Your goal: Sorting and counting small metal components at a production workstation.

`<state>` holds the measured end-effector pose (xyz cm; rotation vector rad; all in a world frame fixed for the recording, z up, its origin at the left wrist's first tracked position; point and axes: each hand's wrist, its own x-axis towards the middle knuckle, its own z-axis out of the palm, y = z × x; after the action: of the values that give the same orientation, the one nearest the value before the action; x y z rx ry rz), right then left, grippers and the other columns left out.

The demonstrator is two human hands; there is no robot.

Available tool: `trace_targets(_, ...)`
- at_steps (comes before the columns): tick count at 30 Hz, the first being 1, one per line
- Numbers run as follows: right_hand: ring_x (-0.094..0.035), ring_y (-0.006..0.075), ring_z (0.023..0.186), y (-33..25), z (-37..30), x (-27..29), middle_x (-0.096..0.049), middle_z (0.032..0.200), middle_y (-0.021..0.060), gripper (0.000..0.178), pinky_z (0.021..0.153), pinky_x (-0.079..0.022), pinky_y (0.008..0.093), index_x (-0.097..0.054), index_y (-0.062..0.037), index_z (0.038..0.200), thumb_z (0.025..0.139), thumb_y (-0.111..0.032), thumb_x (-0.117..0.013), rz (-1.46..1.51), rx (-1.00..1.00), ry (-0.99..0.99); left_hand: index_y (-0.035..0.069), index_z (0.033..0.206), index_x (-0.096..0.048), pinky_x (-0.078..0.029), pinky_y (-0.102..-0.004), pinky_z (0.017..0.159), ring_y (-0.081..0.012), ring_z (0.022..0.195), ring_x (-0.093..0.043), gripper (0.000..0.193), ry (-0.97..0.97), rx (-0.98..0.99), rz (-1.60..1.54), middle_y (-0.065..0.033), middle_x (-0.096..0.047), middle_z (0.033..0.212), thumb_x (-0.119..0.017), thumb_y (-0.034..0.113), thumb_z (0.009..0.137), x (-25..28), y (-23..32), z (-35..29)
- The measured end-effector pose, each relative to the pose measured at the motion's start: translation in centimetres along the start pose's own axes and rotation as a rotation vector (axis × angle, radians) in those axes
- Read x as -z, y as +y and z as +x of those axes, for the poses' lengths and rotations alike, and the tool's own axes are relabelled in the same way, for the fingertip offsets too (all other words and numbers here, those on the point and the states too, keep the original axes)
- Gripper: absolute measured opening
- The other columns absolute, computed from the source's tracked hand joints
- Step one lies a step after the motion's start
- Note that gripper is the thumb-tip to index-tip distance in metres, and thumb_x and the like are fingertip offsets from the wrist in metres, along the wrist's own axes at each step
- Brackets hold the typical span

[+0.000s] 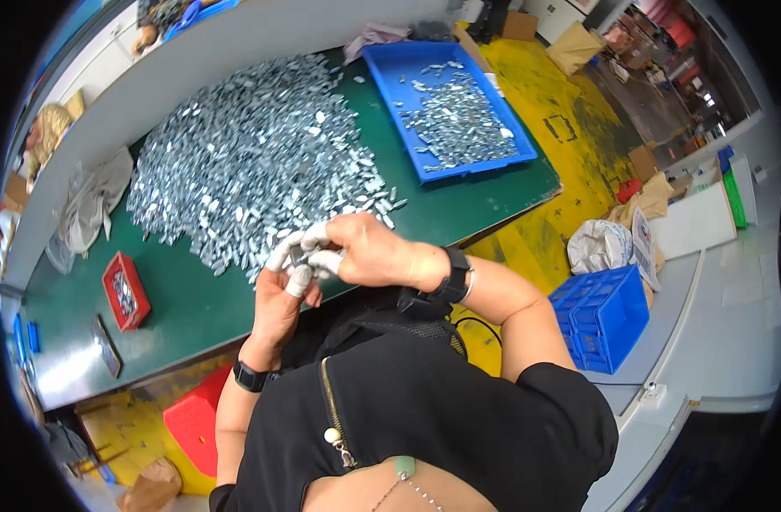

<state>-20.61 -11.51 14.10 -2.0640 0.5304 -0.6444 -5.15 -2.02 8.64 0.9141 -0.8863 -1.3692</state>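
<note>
My left hand (279, 299) and my right hand (365, 249) meet over the near edge of the green table, with white finger covers on several fingertips. Between the fingertips is a small grey metal piece (298, 254), partly hidden by the fingers. Both hands are closed around it. Just beyond them spreads a large heap of small shiny metal pieces (245, 162), its near edge close to my fingers. At the back right, a shallow blue tray (471, 173) holds more such pieces in a loose layer.
On the table's left stand a small red bin (134, 316) with some pieces in it and a dark flat phone-like object (106, 346). Clear plastic bags (92, 205) lie by the grey partition. Blue crates (608, 320) stand right of me; a red stool (194, 422) is below the table.
</note>
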Motion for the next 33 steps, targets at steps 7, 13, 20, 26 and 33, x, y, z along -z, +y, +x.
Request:
trace_targets(7,-0.064,0.0220,0.071,-0.2,2.9,-2.0,-0.064,0.080,0.0120,0.014,0.062,-0.050,0.0298,-0.061,-0.0009,0.091,0.077,-0.004,-0.062,-0.127,0.355,-0.067,0.003,0.124,-0.043,-0.042,-0.0206,0.050,-0.0083,0.054,-0.048,0.041,-0.044,0.086,-0.236,-0.0070,-0.058,0.083,-0.056,0.016,0.088,2.9,1.1,-1.0)
trace_targets(13,-0.059,0.0119,0.067,-1.1,4.1,-4.0,-0.064,0.076,0.0063,0.010,0.060,-0.047,0.0265,-0.061,-0.0011,0.089,0.080,-0.005,-0.061,0.087,-0.100,-0.214,0.005,0.125,-0.045,-0.042,-0.0190,0.053,-0.0060,0.060,-0.050,0.041,0.120,-0.139,-0.092,-0.0046,-0.059,0.086,-0.058,0.010,0.086,3.5,0.7,-2.3)
trace_targets(20,-0.055,0.0090,0.057,-0.2,4.2,-4.2,-0.060,0.065,0.0059,0.016,0.052,-0.044,0.0258,-0.061,-0.0003,0.089,0.088,-0.015,-0.054,-0.015,-0.200,-0.260,0.006,0.129,-0.042,-0.043,-0.0191,0.059,-0.0046,0.072,-0.052,0.046,0.110,-0.331,0.169,-0.0015,-0.060,0.092,-0.058,0.008,0.086,3.6,1.1,-1.9)
trace_targets(26,-0.050,0.0084,0.054,0.2,3.9,-3.6,-0.056,0.060,0.0047,0.025,0.050,-0.041,0.0257,-0.060,-0.0003,0.085,0.091,-0.022,-0.051,0.007,-0.176,-0.268,0.008,0.130,-0.042,-0.045,-0.0211,0.066,-0.0062,0.076,-0.054,0.048,0.030,-0.133,0.148,-0.0002,-0.060,0.092,-0.059,0.007,0.085,3.5,2.4,-1.5)
trace_targets(33,-0.048,0.0064,0.052,0.8,2.4,-1.8,-0.055,0.061,-0.0004,0.025,0.049,-0.039,0.0227,-0.056,-0.0014,0.081,0.092,-0.023,-0.049,0.193,-0.370,-0.269,0.007,0.130,-0.041,-0.047,-0.0233,0.070,-0.0066,0.077,-0.055,0.048,-0.003,-0.280,0.318,-0.0004,-0.060,0.087,-0.058,0.007,0.086,1.9,1.8,-0.7)
